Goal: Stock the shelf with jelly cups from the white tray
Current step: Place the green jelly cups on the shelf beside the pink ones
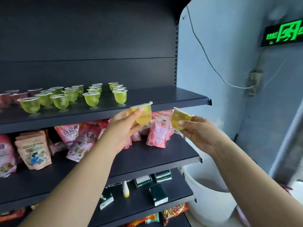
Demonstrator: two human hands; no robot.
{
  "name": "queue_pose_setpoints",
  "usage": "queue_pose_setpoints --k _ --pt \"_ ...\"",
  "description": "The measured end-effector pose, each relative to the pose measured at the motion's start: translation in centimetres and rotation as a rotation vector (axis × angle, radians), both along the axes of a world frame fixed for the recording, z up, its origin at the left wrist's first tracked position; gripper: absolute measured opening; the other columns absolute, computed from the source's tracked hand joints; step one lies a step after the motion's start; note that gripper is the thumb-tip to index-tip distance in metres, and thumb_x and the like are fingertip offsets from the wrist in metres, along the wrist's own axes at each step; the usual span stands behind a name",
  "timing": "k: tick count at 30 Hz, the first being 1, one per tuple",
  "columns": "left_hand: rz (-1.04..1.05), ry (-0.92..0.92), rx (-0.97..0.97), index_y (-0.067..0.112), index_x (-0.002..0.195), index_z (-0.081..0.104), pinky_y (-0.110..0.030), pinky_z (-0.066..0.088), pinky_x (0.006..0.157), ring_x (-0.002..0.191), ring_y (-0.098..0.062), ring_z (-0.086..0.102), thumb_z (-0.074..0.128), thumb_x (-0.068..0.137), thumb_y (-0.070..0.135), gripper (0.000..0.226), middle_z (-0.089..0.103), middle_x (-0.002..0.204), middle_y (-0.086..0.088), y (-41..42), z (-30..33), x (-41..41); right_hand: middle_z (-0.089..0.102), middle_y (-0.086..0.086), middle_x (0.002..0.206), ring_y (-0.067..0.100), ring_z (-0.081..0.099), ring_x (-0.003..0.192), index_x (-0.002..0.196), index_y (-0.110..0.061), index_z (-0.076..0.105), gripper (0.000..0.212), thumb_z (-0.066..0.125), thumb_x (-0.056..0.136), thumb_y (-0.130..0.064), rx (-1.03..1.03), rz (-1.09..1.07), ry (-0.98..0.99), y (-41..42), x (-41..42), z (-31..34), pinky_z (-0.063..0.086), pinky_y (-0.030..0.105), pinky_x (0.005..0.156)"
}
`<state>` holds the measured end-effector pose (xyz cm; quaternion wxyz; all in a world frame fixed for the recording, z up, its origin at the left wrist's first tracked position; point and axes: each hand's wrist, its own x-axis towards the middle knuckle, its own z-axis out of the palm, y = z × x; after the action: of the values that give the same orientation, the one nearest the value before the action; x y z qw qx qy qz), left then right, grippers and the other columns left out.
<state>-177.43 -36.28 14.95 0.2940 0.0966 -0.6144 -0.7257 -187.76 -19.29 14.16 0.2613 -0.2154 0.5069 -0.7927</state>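
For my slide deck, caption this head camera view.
Left hand and right hand each hold a yellow jelly cup before the shelf.

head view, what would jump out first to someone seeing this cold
Two hands raised mid-frame before the dark shelving, each holding a yellow jelly cup: the left hand with an upright cup, the right hand with a tilted cup. Behind them, rows of green jelly cups stand on the upper shelf. A glowing green exit sign hangs top right.
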Motion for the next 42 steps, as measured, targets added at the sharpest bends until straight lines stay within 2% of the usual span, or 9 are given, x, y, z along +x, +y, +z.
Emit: queue_pose_setpoints --k 8,12,15,22,27,33,36,39,42 --pt "0.307 -0.075 -0.303 0.019 0.099 0.056 -0.037 0.047 0.096 0.105 -0.018 0.061 0.073 0.078 0.030 0.029 0.063 0.107 0.001 -2.0 1.2 -8.1 0.069 0.002 0.080 0.012 0.067 0.074 0.091 -0.007 0.062 0.019 0.059 0.080 0.009 0.040 0.022 0.099 -0.5 -6.8 1.6 0.053 0.022 0.080" --pt "0.548 -0.202 -0.520 0.013 0.111 0.050 -0.020 0.035 0.079 0.099 -0.013 0.051 0.067 0.082 0.033 0.039 0.053 0.104 0.006 -3.5 1.0 -12.7 0.063 0.007 0.092 0.021 0.065 0.088 0.103 -0.002 0.057 0.028 0.063 0.078 0.008 0.065 0.063 0.204 -3.4 -11.9 2.9 0.053 0.029 0.087" --pt "0.587 -0.280 -0.609 0.006 0.110 0.054 -0.022 0.033 0.074 0.100 -0.016 0.055 0.069 0.077 0.040 0.050 0.059 0.108 0.002 -5.8 0.3 -16.2 0.063 0.003 0.087 0.013 0.064 0.079 0.096 -0.006 0.057 0.023 0.063 0.079 0.007 0.109 0.093 0.291 -6.9 -15.8 4.3 0.056 0.018 0.075" --pt "0.686 -0.431 -0.597 0.005 0.118 0.041 -0.026 0.033 0.076 0.095 -0.019 0.046 0.067 0.079 0.042 0.059 0.050 0.117 -0.007 -9.0 1.1 -20.4 0.060 0.003 0.088 0.010 0.059 0.079 0.088 -0.009 0.055 0.022 0.062 0.080 0.010 0.274 0.217 0.391 -15.9 -25.0 6.1 0.053 0.011 0.059" --pt "0.737 -0.523 -0.534 0.010 0.118 0.034 -0.026 0.032 0.074 0.091 -0.013 0.043 0.068 0.079 0.042 0.060 0.044 0.105 0.002 -9.3 1.5 -21.2 0.057 0.004 0.084 0.010 0.057 0.073 0.097 -0.006 0.054 0.026 0.063 0.079 0.011 0.383 0.312 0.395 -21.9 -29.2 6.0 0.052 0.012 0.050" --pt "0.924 -0.609 -0.478 0.018 0.101 0.029 -0.015 0.028 0.052 0.067 0.001 0.039 0.068 0.078 0.043 0.051 0.043 0.084 0.013 -9.1 1.2 -22.0 0.058 0.008 0.090 0.019 0.055 0.095 0.087 -0.008 0.054 0.021 0.064 0.079 0.008 0.452 0.479 0.520 -30.2 -32.2 4.4 0.048 0.028 0.089" --pt "1.043 -0.630 -0.468 0.019 0.102 0.032 -0.015 0.031 0.054 0.070 0.002 0.045 0.070 0.076 0.042 0.051 0.043 0.081 0.019 -8.8 1.0 -22.4 0.062 0.012 0.100 0.021 0.058 0.101 0.106 -0.004 0.060 0.028 0.066 0.079 0.004 0.382 0.501 0.578 -33.7 -33.4 3.4 0.044 0.035 0.101" --pt "1.141 -0.645 -0.465 0.019 0.102 0.037 -0.023 0.040 0.068 0.087 -0.011 0.058 0.073 0.072 0.042 0.052 0.054 0.087 0.014 -8.8 0.7 -22.9 0.066 0.012 0.111 0.024 0.060 0.108 0.101 -0.015 0.063 0.029 0.072 0.076 -0.005 0.362 0.488 0.677 -37.2 -34.2 2.9 0.045 0.036 0.100" --pt "1.227 -0.664 -0.425 0.017 0.103 0.038 -0.026 0.044 0.076 0.094 -0.016 0.061 0.074 0.071 0.041 0.055 0.059 0.095 0.008 -8.9 0.8 -23.3 0.065 0.006 0.098 0.020 0.060 0.094 0.097 -0.015 0.064 0.022 0.072 0.077 -0.010 0.359 0.489 0.728 -39.7 -34.3 2.4 0.048 0.029 0.088"
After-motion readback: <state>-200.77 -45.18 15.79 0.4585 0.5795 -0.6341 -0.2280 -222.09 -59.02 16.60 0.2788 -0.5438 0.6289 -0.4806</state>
